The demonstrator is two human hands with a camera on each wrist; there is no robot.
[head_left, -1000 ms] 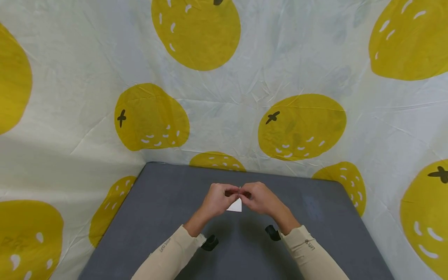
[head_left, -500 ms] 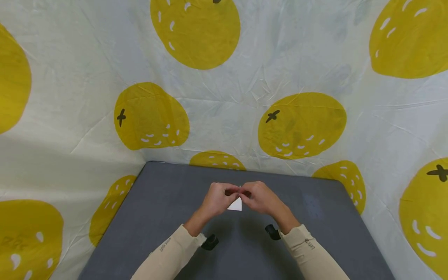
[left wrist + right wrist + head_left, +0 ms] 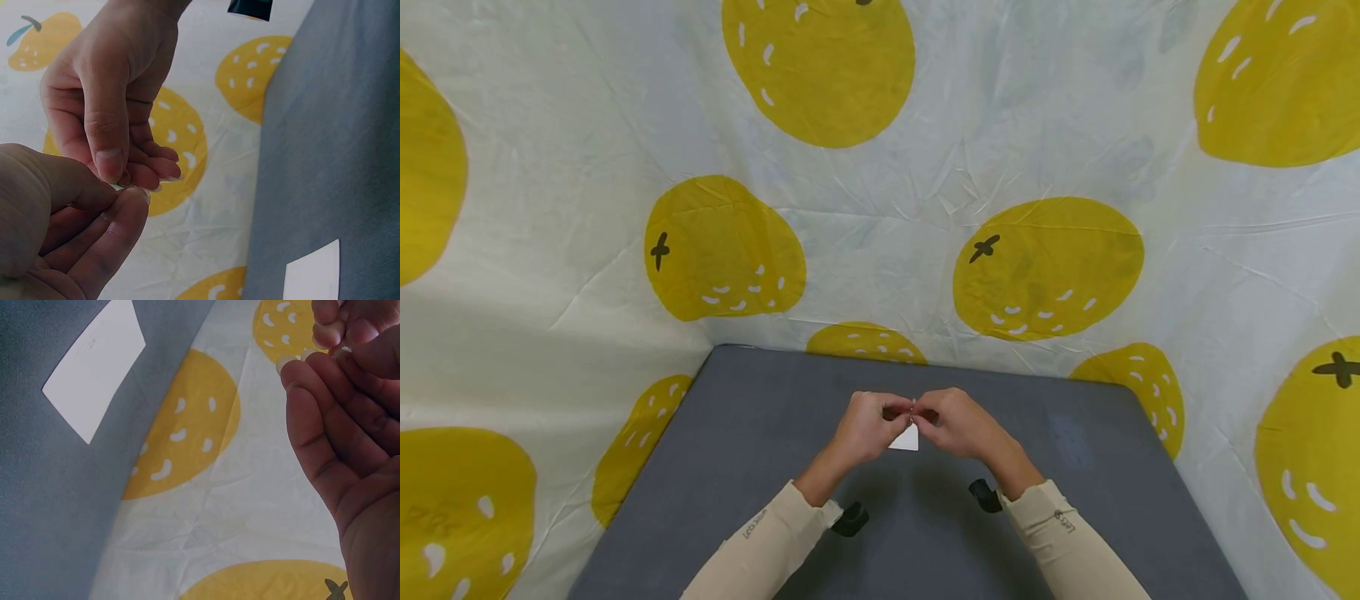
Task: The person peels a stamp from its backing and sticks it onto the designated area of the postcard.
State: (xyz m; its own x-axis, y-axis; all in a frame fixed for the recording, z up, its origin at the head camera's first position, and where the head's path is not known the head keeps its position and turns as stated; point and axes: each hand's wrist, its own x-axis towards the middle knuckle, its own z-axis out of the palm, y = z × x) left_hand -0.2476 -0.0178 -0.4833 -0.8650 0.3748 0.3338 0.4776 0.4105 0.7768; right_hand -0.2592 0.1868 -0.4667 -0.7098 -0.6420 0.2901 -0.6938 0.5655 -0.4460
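Note:
My left hand (image 3: 865,427) and right hand (image 3: 958,425) meet fingertip to fingertip above the table. Between them is a tiny, thin, shiny piece (image 3: 122,186), almost wholly covered by the fingers; its kind cannot be made out. In the left wrist view the left thumb and forefinger pinch it from below, while the right hand (image 3: 115,81) pinches it from above with thumb and forefinger. The right wrist view shows the right hand's (image 3: 344,425) other fingers loosely bent. Below and behind the hands a white card (image 3: 97,372) lies flat, with faint small marks on it.
The dark grey table (image 3: 775,383) stretches out around the hands. White cloth (image 3: 880,250) printed with large yellow fruits hangs behind it and at both sides. Dark wrist cameras (image 3: 850,520) sit below each cuff.
Both hands stay in nearly the same place, still pinching the tiny piece. Only very slight finger shifts show, and the head view has tilted a little.

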